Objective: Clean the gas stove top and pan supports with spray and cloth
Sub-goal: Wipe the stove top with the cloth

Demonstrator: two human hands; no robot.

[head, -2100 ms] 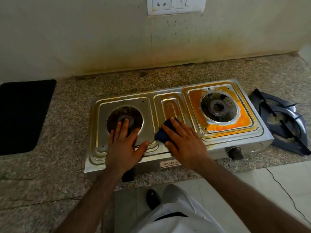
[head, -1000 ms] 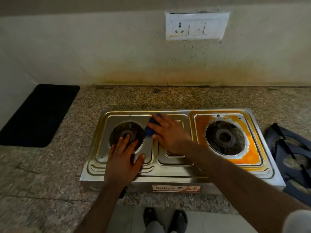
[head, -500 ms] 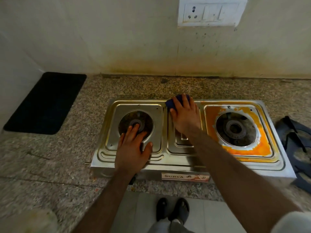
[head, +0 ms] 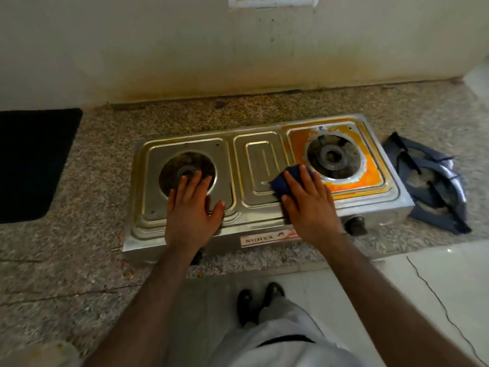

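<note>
Nearest the camera, 2 bare forearms reach out over the counter (head: 66, 165) edge to the stove (head: 185, 229), which sits square ahead at 12 o'clock.

The left hand (head: 191, 210) lies flat on the stove's left panel at about 11 o'clock, fingers straight and slightly spread, tips at the rim of the left burner (head: 188, 172). It holds nothing; by my reading it steadies the stove.

The right hand (head: 308, 205) presses a dark blue cloth (head: 280, 182) onto the metal at about 1 o'clock, where the middle ribbed panel meets the right panel. Its fingers lie nearly straight over the cloth, pushing down more than curling round it; whether the thumb hooks the cloth's edge I cannot tell.

As for progress, the left and middle panels look largely clean, bare steel with only a yellowish tint along the grooves. The right panel, further out at 1 o'clock, carries a thick orange stain (head: 370, 176) round the right burner (head: 332, 156), with a pale ring next to the burner. That patch looks like the main work left on the top.

The 2 pan supports (head: 434, 181) lie stacked on the counter at 2 o'clock, just beside the stove's right end; I cannot judge their cleanliness. No spray bottle shows.
</note>
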